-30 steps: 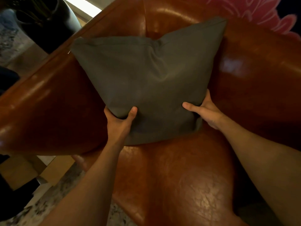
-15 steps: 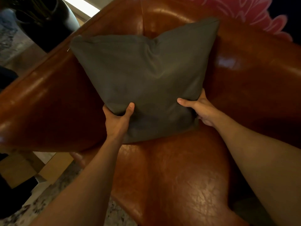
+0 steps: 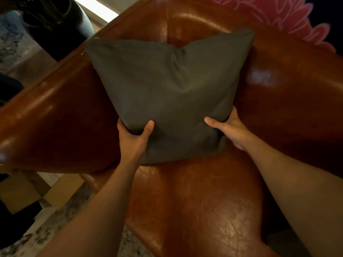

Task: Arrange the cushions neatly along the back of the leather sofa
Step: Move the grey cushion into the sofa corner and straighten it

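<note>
A dark grey square cushion (image 3: 167,93) leans upright in the corner of the brown leather sofa (image 3: 200,206), its top dented in the middle. My left hand (image 3: 135,140) grips its lower left corner, thumb on the front. My right hand (image 3: 230,130) holds its lower right edge, thumb on the front and fingers hidden behind. The cushion's bottom edge rests on the seat. A pink patterned cushion (image 3: 278,17) shows at the top right, behind the sofa's backrest line, mostly cut off by the frame.
The sofa's armrest (image 3: 48,115) runs along the left. A large dark vase (image 3: 61,25) stands on the floor beyond it. A speckled rug (image 3: 46,230) and a light wooden piece (image 3: 24,191) lie at the lower left.
Both hands have stayed gripped on the grey cushion and nudged it slightly up and back into the sofa's corner. The view has shifted a little.
</note>
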The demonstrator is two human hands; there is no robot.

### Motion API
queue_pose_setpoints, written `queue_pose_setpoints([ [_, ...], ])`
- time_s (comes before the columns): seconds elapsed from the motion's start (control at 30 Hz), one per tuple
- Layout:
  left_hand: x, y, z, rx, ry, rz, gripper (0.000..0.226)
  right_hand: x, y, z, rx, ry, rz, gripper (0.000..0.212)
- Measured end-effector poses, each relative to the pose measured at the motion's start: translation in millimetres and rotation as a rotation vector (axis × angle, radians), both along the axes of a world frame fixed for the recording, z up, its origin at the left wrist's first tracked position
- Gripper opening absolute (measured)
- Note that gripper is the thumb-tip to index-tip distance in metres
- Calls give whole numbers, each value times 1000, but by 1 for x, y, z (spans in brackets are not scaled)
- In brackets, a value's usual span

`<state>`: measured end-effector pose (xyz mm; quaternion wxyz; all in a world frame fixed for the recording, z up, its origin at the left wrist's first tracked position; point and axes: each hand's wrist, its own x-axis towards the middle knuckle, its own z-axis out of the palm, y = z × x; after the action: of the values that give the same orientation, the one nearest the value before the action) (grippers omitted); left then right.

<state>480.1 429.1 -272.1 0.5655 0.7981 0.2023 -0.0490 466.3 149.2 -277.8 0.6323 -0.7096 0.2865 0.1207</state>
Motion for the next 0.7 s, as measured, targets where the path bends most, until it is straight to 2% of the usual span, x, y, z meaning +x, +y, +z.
queue_pose_setpoints([
  [0.13, -9, -3, 7, 86, 27, 28, 96, -18, 0, 12, -156, -17, -45, 129],
  [0.27, -34, -10, 13, 191, 91, 72, 86, -50, -1, 19, -162, -22, -109, 83],
  [0.43, -70, -36, 20, 207, 189, 60, 69, -96, 0, 14, -114, 33, -154, 65],
  [0.53, -98, -65, 19, 171, 259, -53, 60, -138, -2, 20, -86, 89, -170, 60],
  [0.7, -160, -131, 19, 39, 371, -360, 50, -223, -16, 29, -8, 183, -256, 56],
])
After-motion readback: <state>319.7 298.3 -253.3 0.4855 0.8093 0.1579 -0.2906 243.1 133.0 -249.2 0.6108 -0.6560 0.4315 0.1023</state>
